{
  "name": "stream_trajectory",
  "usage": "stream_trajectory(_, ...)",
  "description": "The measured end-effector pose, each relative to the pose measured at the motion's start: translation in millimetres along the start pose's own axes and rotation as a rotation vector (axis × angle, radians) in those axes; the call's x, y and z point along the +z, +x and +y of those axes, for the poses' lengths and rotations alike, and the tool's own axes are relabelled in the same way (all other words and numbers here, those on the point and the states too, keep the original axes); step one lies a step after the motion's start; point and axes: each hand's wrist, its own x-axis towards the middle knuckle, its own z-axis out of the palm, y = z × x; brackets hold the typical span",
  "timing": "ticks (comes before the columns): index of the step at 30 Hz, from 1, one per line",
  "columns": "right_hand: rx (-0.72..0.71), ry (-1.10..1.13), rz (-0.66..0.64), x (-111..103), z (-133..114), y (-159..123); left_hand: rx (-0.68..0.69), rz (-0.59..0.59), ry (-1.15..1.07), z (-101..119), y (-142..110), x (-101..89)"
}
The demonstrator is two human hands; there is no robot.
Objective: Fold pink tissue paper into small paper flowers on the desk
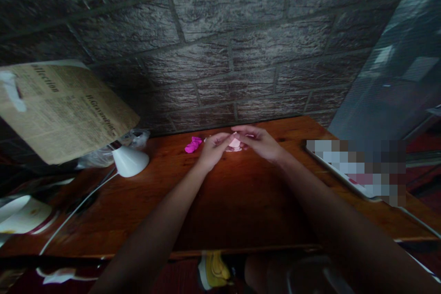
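Near the back of the wooden table, both hands meet around a pale pink piece [235, 141] that looks like folded paper. My left hand [215, 148] pinches its left side between thumb and fingers. From the right, my right hand [260, 141] closes on it too, with thumb and fingers at its edge. More pale pink material shows just under the fingers, partly hidden. A crumpled magenta piece [193, 144] lies on the table to the left of my left hand. Some small pale bits peek out behind that hand.
A lamp with a newsprint shade [69, 110] and white base [131, 161] stands at the left, its cord [79, 206] running forward. A white cup-like container [25, 215] is at the far left. A pixelated tablet-like device [358, 172] lies right. A stone-block wall [213, 64] rises behind the table [241, 211].
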Motion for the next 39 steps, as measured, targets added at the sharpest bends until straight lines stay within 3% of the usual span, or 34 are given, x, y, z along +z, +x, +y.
stream_trajectory(6, 0.017, 0.034, 0.045, -1.4, -2.6, -0.9, -0.071, -0.036, -0.149, 0.4, -0.4, 2.0)
stream_trajectory(14, 0.067, 0.091, 0.132, 5.1, -3.8, -0.6, -0.080, -0.023, -0.151, -2.0, -1.0, 4.4)
stream_trajectory(21, 0.336, 0.448, 0.191, 4.7, -1.2, 1.0, -0.013, 0.090, -0.098, -2.7, -0.7, 7.2)
stream_trajectory(28, 0.528, 0.525, 0.179, 9.2, -9.1, -2.6, 0.002, 0.159, -0.057, -1.5, -1.6, 8.4)
stream_trajectory(39, 0.379, 0.399, 0.154, 7.5, -6.7, -1.8, -0.059, 0.144, -0.152, 2.7, -0.7, 10.1)
